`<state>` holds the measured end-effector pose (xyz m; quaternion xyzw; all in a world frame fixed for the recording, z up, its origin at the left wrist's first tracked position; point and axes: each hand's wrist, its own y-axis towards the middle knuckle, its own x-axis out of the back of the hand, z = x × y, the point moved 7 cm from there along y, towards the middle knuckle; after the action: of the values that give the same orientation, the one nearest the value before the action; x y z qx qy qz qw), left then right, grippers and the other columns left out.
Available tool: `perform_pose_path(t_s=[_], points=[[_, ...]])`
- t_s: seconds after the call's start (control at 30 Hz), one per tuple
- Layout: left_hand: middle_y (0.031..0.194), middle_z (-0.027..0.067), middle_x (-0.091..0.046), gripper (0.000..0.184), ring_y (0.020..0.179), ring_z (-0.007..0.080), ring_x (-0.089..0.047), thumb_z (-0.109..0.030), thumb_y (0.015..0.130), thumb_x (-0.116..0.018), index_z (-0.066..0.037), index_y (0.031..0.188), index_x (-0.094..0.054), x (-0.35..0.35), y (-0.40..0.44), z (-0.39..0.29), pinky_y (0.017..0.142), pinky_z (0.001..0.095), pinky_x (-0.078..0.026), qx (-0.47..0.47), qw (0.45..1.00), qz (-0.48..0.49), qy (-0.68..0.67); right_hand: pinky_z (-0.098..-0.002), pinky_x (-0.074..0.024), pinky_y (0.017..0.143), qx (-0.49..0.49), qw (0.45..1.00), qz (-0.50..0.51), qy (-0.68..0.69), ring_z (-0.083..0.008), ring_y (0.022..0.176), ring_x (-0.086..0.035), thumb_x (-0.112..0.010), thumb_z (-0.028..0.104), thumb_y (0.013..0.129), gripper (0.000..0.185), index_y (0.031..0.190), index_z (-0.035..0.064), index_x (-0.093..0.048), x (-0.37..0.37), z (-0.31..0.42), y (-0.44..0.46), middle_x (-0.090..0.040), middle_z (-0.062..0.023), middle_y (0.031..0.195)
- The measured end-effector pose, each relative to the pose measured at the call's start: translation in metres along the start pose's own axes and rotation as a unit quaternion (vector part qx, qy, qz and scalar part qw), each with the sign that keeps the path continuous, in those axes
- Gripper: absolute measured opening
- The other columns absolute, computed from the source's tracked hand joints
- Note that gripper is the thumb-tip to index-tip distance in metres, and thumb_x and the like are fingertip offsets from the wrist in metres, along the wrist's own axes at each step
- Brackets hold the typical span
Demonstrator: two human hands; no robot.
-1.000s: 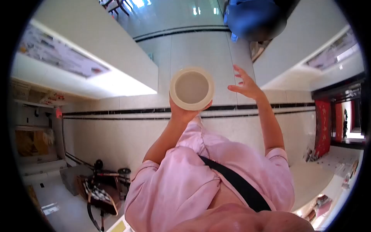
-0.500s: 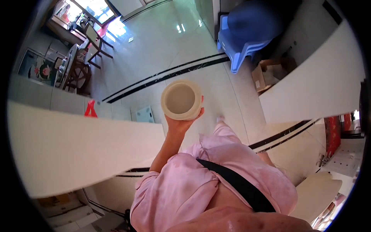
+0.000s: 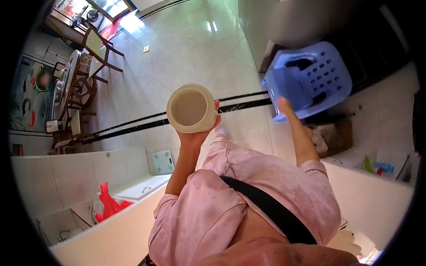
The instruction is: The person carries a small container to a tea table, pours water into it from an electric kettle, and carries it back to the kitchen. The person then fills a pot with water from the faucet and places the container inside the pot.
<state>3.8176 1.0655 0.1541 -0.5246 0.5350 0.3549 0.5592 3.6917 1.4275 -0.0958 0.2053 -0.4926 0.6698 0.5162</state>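
Observation:
My left hand is closed around the lower side of a cream-coloured round jar. Its wide mouth faces up toward me and a pale interior shows; whether anything lies at the bottom I cannot make out. Fingertips curl over the jar's right side. Out to the right, my right hand is beside the front edge of a blue plastic chair with a perforated back. Its fingers are too small and blurred to read, and I cannot tell if it touches the chair.
Pale walls or panels flank me low on both sides. Red plastic bags lie at the left, near a light-coloured scale. Further off stand a dining table and wooden chairs. A cardboard box sits under the blue chair's side.
I have moved forward between the panels, and the blue chair appears nearer. My right arm has come into view, reaching toward it. The jar stays in my left hand.

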Motion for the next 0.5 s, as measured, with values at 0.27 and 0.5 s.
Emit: perform_pose_path(t_s=[0.27,0.5], points=[[0.136,0.0168,-0.037,0.064,0.125,0.0403,-0.033,-0.058,0.082,-0.047,-0.018,0.131,-0.041,-0.022,0.212,-0.114,0.091,0.0606,-0.035,0.057,0.998,0.013,-0.025,-0.0415,-0.0467,0.072,0.039,0.996,-0.068,0.041,-0.0317,0.084,-0.061,-0.05,0.033,0.084,0.032,0.093,0.005,-0.064,-0.008,0.108,0.212,-0.065,-0.0174,0.091],[0.136,0.0166,-0.037,0.061,0.125,0.0401,-0.033,-0.058,0.081,-0.049,-0.02,0.129,-0.044,-0.054,0.389,-0.197,0.09,0.0589,-0.036,0.082,0.996,0.034,-0.009,-0.0446,-0.0452,0.082,-0.185,0.969,0.162,0.029,-0.0351,0.097,-0.058,-0.047,0.037,0.088,0.044,0.105,-0.0003,-0.061,-0.09,0.009,0.185,-0.062,-0.021,0.102]])
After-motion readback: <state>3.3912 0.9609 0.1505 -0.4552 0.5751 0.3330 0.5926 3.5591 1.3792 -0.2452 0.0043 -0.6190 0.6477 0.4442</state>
